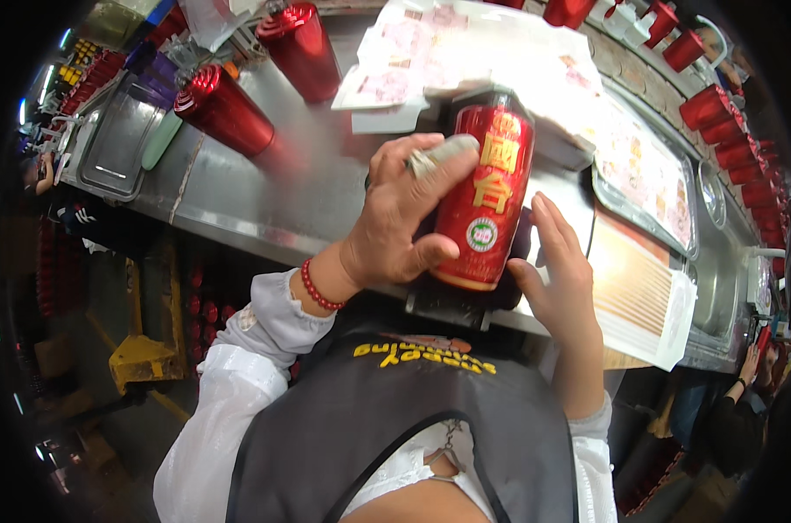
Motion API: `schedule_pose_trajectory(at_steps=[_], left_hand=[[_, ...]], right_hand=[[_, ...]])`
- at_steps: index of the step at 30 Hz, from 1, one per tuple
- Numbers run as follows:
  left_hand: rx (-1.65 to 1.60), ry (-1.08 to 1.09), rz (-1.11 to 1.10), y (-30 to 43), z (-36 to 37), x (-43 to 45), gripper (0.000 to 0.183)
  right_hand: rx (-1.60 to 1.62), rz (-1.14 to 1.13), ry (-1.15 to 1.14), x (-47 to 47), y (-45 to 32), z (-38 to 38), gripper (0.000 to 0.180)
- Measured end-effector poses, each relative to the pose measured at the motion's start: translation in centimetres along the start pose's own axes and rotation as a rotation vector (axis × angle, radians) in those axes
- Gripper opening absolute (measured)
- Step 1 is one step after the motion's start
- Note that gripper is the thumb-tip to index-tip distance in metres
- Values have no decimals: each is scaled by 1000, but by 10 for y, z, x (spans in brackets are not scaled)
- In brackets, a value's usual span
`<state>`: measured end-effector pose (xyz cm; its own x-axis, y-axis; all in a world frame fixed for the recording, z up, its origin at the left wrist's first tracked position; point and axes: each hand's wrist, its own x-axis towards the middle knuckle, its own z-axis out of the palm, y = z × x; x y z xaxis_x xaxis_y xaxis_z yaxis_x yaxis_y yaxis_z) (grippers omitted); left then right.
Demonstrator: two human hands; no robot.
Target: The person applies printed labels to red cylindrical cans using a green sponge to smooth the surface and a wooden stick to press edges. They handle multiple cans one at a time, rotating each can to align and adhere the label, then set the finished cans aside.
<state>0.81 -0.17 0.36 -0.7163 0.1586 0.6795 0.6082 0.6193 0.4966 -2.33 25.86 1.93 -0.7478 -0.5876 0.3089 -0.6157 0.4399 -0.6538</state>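
A glossy red bottle (484,196) with large gold characters and a round green-and-white emblem lies tilted in a dark holder (523,245) at the bench edge in front of me. My left hand (402,202) is at the bottle's left side, its wrapped index finger and thumb against the red surface, the fingers spread. A pale covering (444,153) is around that index finger. To the right of the bottle, my right hand (559,261) has its fingers apart and holds nothing. Whether its thumb touches the bottle is unclear.
Two red bottles (225,111) stand left on the metal bench (238,196). Printed sheets (402,59) lie behind the holder; more rest on a tray (650,176). A striped sheet (631,287) is at right. Several red bottles (729,131) line the far right. A co-worker's hand (749,366) shows there.
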Motion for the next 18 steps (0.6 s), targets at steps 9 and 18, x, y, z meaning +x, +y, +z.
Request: schedule_pose_trajectory(at_steps=[9,18], left_hand=[[399,-189,259,-7,-2,45,72],[336,-139,253,-17,3,46,65]], right_hand=[[-79,-242,-63,114,-4,-61,23],[-32,-304,-236,179,9,-48,19]])
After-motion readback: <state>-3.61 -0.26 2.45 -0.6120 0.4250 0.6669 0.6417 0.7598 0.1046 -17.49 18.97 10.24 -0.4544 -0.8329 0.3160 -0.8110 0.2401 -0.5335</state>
